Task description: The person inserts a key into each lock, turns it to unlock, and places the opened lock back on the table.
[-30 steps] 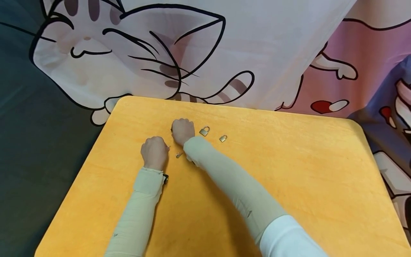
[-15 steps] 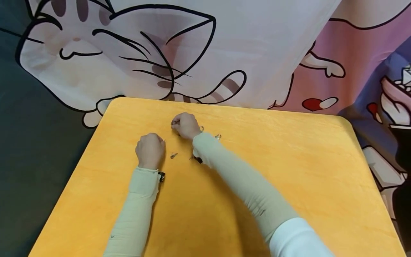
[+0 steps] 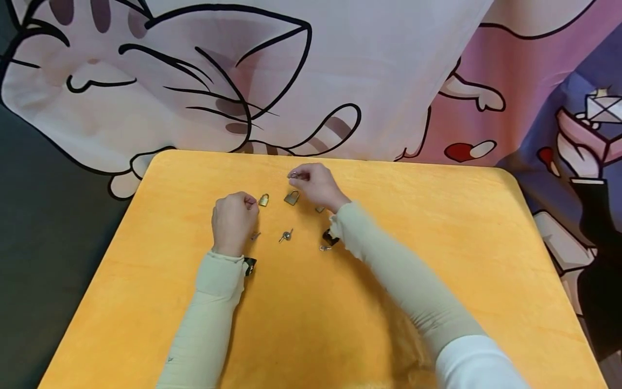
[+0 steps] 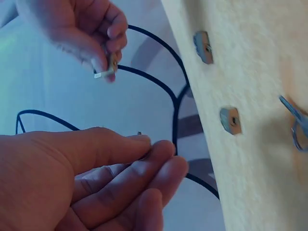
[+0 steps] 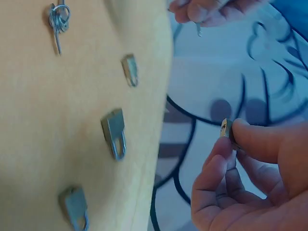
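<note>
My right hand (image 3: 317, 183) is raised over the far part of the table and pinches a small brass padlock (image 5: 226, 127) between thumb and forefinger. The padlock's keyhole end shows in the right wrist view. My left hand (image 3: 235, 222), further left, pinches a small key (image 5: 198, 30); its toothed blade sticks out past the fingertips, and the fingers hide the rest. Between and below the hands lie three more padlocks: a small one (image 3: 264, 200) near my left fingers, a larger one (image 3: 291, 198) in the middle, and another (image 3: 319, 209) partly behind my right wrist.
Keys on a ring (image 3: 286, 236) lie on the yellow table (image 3: 291, 324) nearer to me. Another key (image 3: 256, 236) lies beside my left wrist, and more small keys (image 3: 324, 248) by my right cuff. Behind the far edge hangs a cartoon-printed cloth (image 3: 389, 65).
My right hand has lifted and moved right with the padlock, uncovering padlocks and keys on the table. My left hand has turned slightly and shifted a little to the right. The head view has shifted.
</note>
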Available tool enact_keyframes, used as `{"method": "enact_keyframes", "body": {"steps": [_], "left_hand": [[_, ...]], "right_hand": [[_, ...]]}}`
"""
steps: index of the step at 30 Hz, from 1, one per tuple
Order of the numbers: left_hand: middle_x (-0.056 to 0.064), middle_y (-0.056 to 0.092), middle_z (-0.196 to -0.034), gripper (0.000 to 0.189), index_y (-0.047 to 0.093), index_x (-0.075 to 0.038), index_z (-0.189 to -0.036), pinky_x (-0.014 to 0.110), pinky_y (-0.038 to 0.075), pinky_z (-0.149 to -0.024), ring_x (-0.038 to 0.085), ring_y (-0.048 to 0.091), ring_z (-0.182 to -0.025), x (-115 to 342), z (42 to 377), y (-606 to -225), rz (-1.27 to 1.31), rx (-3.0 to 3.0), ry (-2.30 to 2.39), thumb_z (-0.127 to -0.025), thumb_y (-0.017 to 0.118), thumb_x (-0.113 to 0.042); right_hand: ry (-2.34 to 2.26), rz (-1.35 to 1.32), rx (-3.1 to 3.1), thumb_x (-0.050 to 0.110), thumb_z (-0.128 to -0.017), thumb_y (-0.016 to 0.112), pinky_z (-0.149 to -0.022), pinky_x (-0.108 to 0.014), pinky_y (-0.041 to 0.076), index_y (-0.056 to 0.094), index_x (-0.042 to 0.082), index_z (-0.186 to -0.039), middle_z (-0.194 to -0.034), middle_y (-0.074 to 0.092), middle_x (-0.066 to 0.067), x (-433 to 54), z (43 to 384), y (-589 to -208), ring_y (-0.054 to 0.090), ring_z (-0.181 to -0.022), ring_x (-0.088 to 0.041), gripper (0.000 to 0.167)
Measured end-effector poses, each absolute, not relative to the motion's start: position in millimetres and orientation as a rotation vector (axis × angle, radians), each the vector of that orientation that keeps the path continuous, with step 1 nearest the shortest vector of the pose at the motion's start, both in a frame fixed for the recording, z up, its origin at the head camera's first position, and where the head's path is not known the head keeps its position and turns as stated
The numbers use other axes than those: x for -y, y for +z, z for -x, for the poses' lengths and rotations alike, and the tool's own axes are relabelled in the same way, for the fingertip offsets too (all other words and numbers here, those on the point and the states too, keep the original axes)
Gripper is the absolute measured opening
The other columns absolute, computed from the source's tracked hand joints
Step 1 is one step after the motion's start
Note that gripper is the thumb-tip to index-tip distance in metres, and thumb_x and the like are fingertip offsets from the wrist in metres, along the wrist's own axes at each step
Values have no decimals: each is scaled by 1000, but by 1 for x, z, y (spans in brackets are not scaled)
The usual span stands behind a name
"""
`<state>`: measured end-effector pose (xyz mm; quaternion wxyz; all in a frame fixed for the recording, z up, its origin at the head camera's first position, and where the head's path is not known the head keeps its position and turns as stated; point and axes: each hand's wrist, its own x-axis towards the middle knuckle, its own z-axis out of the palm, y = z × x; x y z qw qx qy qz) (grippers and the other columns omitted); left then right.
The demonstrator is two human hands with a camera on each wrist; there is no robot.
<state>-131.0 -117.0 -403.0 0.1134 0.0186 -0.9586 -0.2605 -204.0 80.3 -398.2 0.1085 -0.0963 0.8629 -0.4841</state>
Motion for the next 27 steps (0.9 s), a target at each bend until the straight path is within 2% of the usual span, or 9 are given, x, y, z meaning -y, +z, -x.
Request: {"method": "enact_keyframes", "body": {"steps": [5, 8, 16, 22, 27], "left_hand": [[12, 73, -78, 15, 77, -1, -90, 44, 54, -60, 29, 67, -64, 107, 131, -398, -35, 2745, -773, -95, 69, -12], [12, 74, -81, 14, 78, -1, -92, 44, 54, -60, 29, 68, -65, 99, 130, -397, -7, 2693, -796, -95, 69, -12], [12, 76, -93, 14, 79, -2, -101, 40, 56, -65, 26, 71, -75, 67, 123, -390, 137, 2622, -973, -96, 70, -10], [12, 76, -98, 16, 78, -2, -108, 39, 56, -76, 27, 72, -85, 47, 114, -388, 266, 2529, -1126, -96, 68, -7], [10, 76, -101, 19, 78, -4, -111, 32, 54, -64, 21, 68, -72, 31, 106, -386, 276, 2501, -1267, -95, 70, -9]], "right_hand": [[-1622, 162, -2429, 16, -101, 63, -87, -43, 52, 71, 5, -117, -109, 69, -11, -111, 194, -396, 63, -102, -34, 22], [-1735, 109, -2385, 14, -101, 63, -91, -48, 51, 69, 2, -121, -109, 68, -15, -128, 184, -392, 63, -103, -37, 25], [-1950, -44, -2308, 13, -99, 65, -83, -27, 55, 68, 2, -121, -107, 67, -15, -161, 150, -387, 64, -96, -25, 25], [-2199, -134, -2053, 7, -98, 65, -83, -26, 56, 64, 4, -128, -107, 68, -15, -167, 124, -387, 66, -92, -21, 30], [-2394, -192, -1838, 4, -98, 64, -82, -25, 56, 65, 7, -129, -102, 69, -7, -168, 111, -387, 66, -89, -16, 31]]}}
